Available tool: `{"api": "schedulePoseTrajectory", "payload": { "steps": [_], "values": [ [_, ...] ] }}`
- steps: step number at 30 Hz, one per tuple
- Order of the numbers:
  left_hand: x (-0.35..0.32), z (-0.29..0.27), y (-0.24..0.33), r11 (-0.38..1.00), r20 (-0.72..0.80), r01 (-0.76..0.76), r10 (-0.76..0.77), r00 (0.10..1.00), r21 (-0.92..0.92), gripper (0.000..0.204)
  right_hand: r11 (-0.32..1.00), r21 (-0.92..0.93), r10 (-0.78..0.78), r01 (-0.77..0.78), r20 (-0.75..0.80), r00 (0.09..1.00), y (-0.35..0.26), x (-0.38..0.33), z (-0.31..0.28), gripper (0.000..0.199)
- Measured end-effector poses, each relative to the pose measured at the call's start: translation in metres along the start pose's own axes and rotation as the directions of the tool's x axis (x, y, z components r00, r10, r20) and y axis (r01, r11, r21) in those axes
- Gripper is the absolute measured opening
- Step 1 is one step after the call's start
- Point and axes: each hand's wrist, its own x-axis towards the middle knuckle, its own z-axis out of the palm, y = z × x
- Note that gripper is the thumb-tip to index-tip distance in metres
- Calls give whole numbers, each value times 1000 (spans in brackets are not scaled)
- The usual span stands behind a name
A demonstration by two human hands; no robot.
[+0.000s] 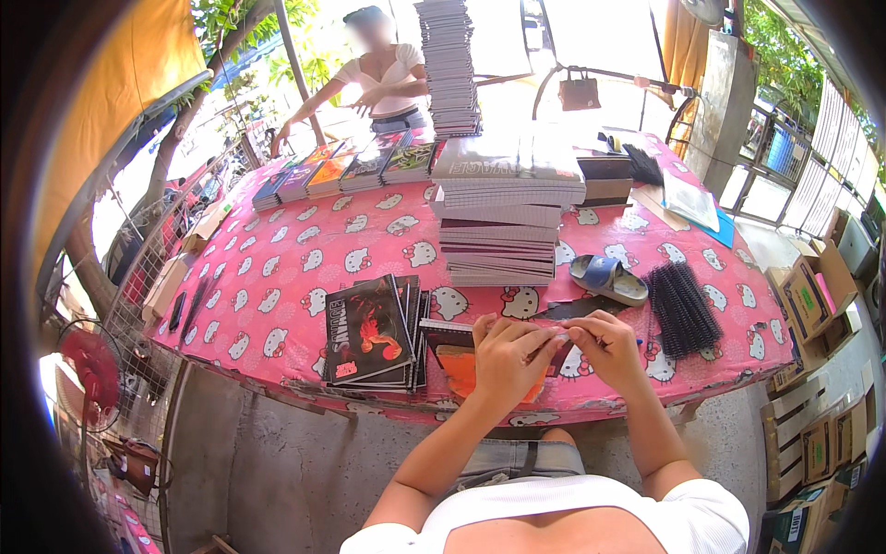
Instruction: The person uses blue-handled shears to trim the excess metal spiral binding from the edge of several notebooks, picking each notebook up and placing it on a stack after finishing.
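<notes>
At the table's near edge lies a notebook [443,343] with a dark and orange cover, its white page edge facing away from me. My left hand [509,358] is closed over the far edge of this notebook, fingers curled. Beside it, my right hand [604,351] pinches thumb and fingers together, almost touching the left thumb; whatever small thing is between them is hidden. To the left sits a low pile of dark notebooks [369,328] with a red and orange picture on top. A bundle of black spiral binding coils [683,309] rests right of my right hand.
A blue and grey slipper [607,279] lies beyond my hands. Tall notebook stacks [498,240] rise mid-table. Across the table, a person [388,78] reaches over rows of colourful notebooks [355,166]. Cardboard boxes [808,300] stand at right, a red fan [89,379] at left.
</notes>
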Motion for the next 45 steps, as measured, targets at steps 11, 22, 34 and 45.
{"api": "schedulePoseTrajectory", "payload": {
  "steps": [11, 22, 34, 45],
  "values": [
    [-3, 0, 1, 1000, -25, 9, -10, 1000, -24, 14, 873, 410, 235, -264, 122, 964, 19, 15, -3, 22],
    [-5, 1, 0, 1000, -21, 25, -25, 999, -7, 22, 941, 240, 227, -236, 67, 972, 18, 15, -5, 20],
    [-6, 1, 2, 1000, -57, 30, -30, 998, -4, 22, 748, 597, 135, -291, 292, 947, 20, 19, -14, 17],
    [-5, 3, 5, 999, -61, 48, -49, 997, -18, 20, 928, 99, 319, -358, 281, 905, -11, 11, -22, 9]
  ]
}}
